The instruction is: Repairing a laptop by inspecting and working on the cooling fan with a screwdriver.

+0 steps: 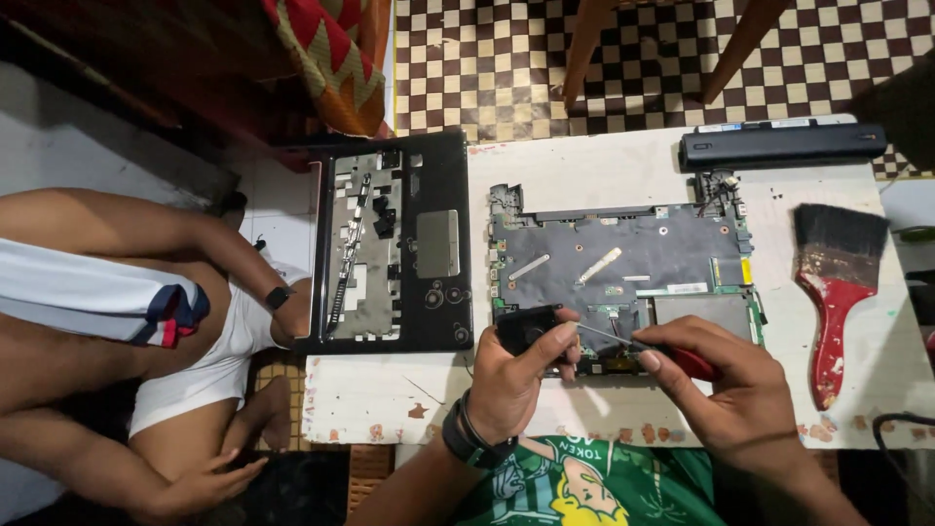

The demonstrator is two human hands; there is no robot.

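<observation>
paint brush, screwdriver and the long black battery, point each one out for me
paint brush (831,292): head view, on the red handle just below the black bristles.
screwdriver (693,363): head view, on the red handle in the right hand.
long black battery (779,146): head view, on the middle of its black casing.

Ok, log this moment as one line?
left hand: holds black fan | right hand: holds red screwdriver, tip toward fan | laptop board on table

No pkgs, signs or screens. Labels only: long white/pale sticker strip (755,126) along top of black battery bar at table's far right edge; small white rectangular label (688,288) plus yellow tag (747,271) on circuit board's right side.
</observation>
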